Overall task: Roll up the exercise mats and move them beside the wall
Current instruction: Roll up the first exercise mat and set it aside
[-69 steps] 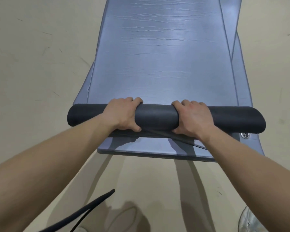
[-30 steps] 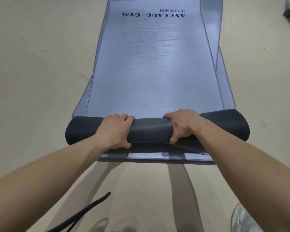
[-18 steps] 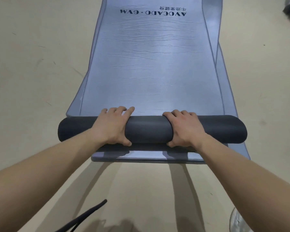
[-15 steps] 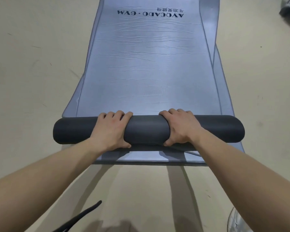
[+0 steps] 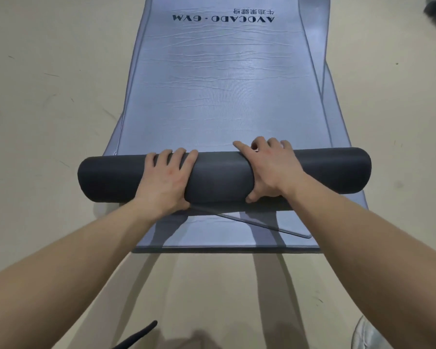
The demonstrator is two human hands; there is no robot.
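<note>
Mat roll (image 5: 222,178) lies under L grip (image 5: 166,180) & R grip (image 5: 272,170).

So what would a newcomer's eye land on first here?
The dark roll of mat across the middle, with the left hand and right hand gripping it side by side. Beyond it the unrolled grey-blue exercise mat runs away, its AVOCADO · GYM lettering upside down at the top. A second mat shows underneath at the near edge.
</note>
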